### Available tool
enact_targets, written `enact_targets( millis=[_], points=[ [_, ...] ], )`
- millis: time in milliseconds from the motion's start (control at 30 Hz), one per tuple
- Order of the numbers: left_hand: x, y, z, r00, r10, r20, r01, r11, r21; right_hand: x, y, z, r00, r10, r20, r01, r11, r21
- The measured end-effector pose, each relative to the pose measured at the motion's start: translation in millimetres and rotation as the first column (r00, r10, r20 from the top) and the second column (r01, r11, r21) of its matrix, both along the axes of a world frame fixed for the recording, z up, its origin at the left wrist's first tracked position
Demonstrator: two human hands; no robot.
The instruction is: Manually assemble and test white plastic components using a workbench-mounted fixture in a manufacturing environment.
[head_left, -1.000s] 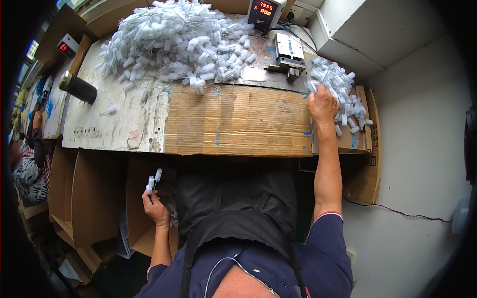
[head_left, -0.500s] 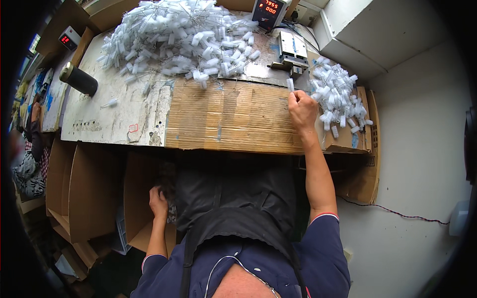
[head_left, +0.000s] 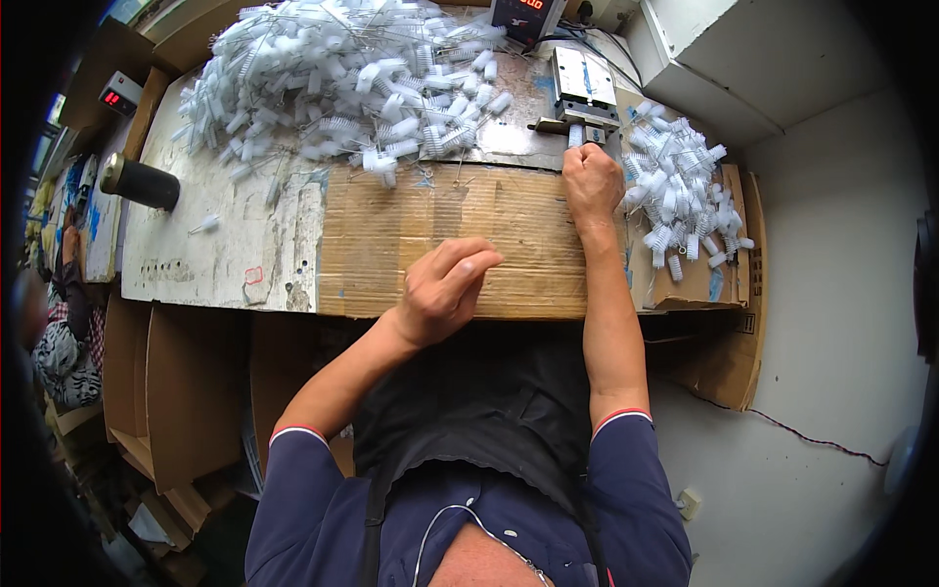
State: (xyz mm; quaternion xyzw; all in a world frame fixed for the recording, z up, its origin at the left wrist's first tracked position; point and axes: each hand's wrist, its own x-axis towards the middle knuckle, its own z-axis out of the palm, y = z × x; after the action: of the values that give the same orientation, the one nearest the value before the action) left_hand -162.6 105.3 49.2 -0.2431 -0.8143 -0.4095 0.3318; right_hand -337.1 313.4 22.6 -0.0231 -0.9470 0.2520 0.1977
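My right hand (head_left: 593, 184) is closed around a small white bristle brush (head_left: 575, 136), whose bristled end points at the front of a small metal machine (head_left: 584, 83). I cannot tell whether the brush touches the machine. Over the cardboard sheet (head_left: 381, 235) on the table's near part hangs my left hand (head_left: 445, 289). Its fingers are curled with the thumb against them, and whatever they may hold is hidden. To the right of my right hand lies a heap of white brushes (head_left: 677, 186). A much larger heap of white brushes with wire stems (head_left: 342, 78) covers the table's far left.
A dark cylinder (head_left: 142, 183) lies at the table's left, near a loose white brush (head_left: 204, 224). Behind the machine stands a display box with red digits (head_left: 521, 22), with cables beside it. Cardboard boxes (head_left: 196, 391) stand below the table at left. A wall rises at right.
My left hand has come up from the cardboard box below the table to above the cardboard sheet. My right hand has moved forward, bringing the brush to the machine's front.
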Motion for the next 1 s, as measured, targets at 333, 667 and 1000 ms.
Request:
enact_targets(
  millis=[333,667,1000],
  points=[
    [-137.6,58.9,-23.0,0.984,0.121,0.134,-0.128,0.991,0.049,-4.8,4.8,1.7,0.997,-0.063,-0.043,0.06,0.996,-0.065],
    [-196.3,72.8,-45.5,0.935,0.332,0.127,-0.328,0.943,-0.052,42.9,34.0,51.2,0.962,0.028,-0.272,-0.104,0.957,-0.271],
    [-194.1,73.7,-40.2,0.937,0.337,0.092,-0.327,0.939,-0.101,48.0,104.6,68.2,0.992,0.127,0.0,-0.113,0.885,0.452]
  ],
)
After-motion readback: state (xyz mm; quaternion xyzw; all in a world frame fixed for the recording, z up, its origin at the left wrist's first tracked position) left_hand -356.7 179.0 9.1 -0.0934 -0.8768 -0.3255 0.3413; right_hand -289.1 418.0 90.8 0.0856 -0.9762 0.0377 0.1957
